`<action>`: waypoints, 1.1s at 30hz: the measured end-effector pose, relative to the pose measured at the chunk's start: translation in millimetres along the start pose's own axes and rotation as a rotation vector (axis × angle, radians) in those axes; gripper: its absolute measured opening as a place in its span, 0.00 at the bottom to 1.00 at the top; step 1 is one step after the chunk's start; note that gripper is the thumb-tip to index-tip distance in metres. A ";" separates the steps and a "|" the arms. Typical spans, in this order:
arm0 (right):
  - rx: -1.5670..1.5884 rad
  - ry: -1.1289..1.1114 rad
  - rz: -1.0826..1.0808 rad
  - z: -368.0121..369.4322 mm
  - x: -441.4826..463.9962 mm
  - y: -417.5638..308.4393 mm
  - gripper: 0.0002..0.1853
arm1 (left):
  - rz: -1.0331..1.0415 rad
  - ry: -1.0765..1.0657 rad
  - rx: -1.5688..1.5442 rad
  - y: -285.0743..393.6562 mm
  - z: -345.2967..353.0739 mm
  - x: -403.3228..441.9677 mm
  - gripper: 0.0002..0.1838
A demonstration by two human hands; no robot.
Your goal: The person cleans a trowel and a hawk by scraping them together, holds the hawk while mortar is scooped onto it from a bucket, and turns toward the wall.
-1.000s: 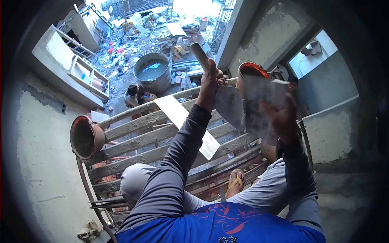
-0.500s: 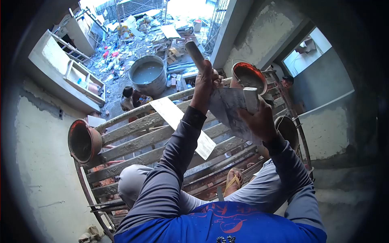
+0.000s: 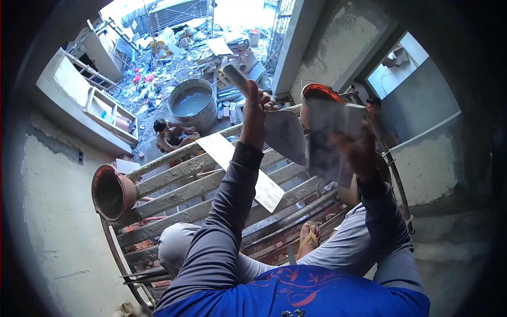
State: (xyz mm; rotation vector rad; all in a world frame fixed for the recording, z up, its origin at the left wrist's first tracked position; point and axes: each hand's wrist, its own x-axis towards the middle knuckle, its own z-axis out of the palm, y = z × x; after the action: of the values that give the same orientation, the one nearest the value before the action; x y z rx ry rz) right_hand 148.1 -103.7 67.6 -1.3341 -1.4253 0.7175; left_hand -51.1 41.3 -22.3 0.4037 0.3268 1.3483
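My left hand [image 3: 254,119] is wrapped round the thick, pale handle of a trowel [image 3: 285,136], whose tapered grey blade points right and down. My right hand [image 3: 360,153], smeared by motion, holds a flat rectangular plastering trowel [image 3: 323,145]. The two blades are side by side, nearly meeting; I cannot tell whether they touch. Just behind the plastering trowel stands a bucket with an orange rim [image 3: 321,91], partly covered by it. Below my left forearm, a long pale board [image 3: 269,193] lies across the slatted platform.
Beneath me is a platform of mortar-crusted slats [image 3: 174,189]. Another bucket [image 3: 113,193] hangs or stands at its left corner. Down on the ground are a large drum of greyish liquid [image 3: 193,100], a crouching person [image 3: 170,138] and scattered rubble. Someone's head [image 3: 373,104] shows at right.
The plastering trowel has swung right and more upright, apart from the tapered trowel it overlapped. My left hand has shifted slightly left. The person below has leaned into view.
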 end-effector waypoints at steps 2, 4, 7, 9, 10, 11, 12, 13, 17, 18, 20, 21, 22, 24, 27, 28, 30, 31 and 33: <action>-0.176 0.127 -0.055 -11.2 3.5 -1.2 0.14 | -0.042 0.064 -0.210 1.3 -12.5 5.6 0.25; -0.430 0.197 -0.233 -13.0 2.7 2.2 0.12 | -0.033 0.143 -0.322 -3.3 -25.5 10.4 0.23; -0.818 0.090 -0.578 -2.5 -1.5 3.4 0.08 | -0.047 0.292 -0.461 -7.8 -40.1 18.5 0.22; -0.863 -0.019 -0.634 9.4 -9.1 1.4 0.08 | -0.028 0.337 -0.410 -8.5 -43.7 19.5 0.22; -0.884 -0.072 -0.662 14.7 -12.4 1.4 0.08 | -0.019 0.357 -0.382 -8.8 -42.6 19.4 0.22; -0.906 -0.132 -0.690 21.1 -14.9 4.9 0.08 | -0.023 0.361 -0.348 -11.2 -40.5 17.7 0.21; -0.927 -0.189 -0.714 27.9 -17.2 12.1 0.08 | -0.006 0.328 -0.262 -12.0 -30.9 12.2 0.21; -0.966 -0.162 -0.723 35.2 -15.8 21.8 0.08 | 0.007 0.294 -0.174 -14.9 -22.7 7.0 0.21; -0.912 -0.178 -0.686 32.4 -1.8 9.9 0.09 | 0.022 0.277 -0.135 -18.1 -24.3 6.2 0.20; -0.897 -0.188 -0.701 32.4 -7.8 11.8 0.09 | 0.008 0.288 -0.161 -16.9 -26.9 6.1 0.20; -0.863 -0.203 -0.731 35.6 -22.9 20.2 0.07 | 0.003 0.328 -0.192 -13.1 -30.9 9.2 0.20; -0.856 -0.175 -0.771 39.8 -25.5 25.3 0.05 | 0.000 0.323 -0.187 -11.8 -32.3 8.5 0.20; -0.880 -0.157 -0.763 41.6 -22.1 30.0 0.04 | -0.010 0.319 -0.183 -13.4 -33.2 7.1 0.20; -0.934 -0.114 -0.737 44.5 -5.7 36.1 0.03 | -0.012 0.381 -0.122 -20.2 -31.0 7.5 0.20; -0.909 -0.117 -0.710 40.9 -1.8 33.4 0.03 | -0.030 0.416 -0.100 -31.4 -36.8 10.0 0.20; -0.912 -0.137 -0.700 40.2 -1.1 30.5 0.03 | -0.033 0.417 -0.103 -33.7 -42.2 12.8 0.19; -0.903 -0.169 -0.717 39.1 -9.7 28.0 0.05 | -0.070 0.463 -0.145 -29.6 -47.7 16.5 0.20; -0.882 -0.153 -0.746 40.7 -12.9 33.0 0.06 | -0.081 0.446 -0.168 -24.2 -49.1 16.2 0.20; -0.892 -0.129 -0.770 41.6 -10.5 39.3 0.07 | -0.039 0.433 -0.148 -21.4 -41.2 11.9 0.19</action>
State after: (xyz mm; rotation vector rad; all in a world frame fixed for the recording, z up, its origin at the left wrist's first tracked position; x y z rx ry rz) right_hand 122.1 -96.7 16.0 -1.1894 -2.2940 -0.4110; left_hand -48.8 53.1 -68.6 -0.0235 0.5848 1.4057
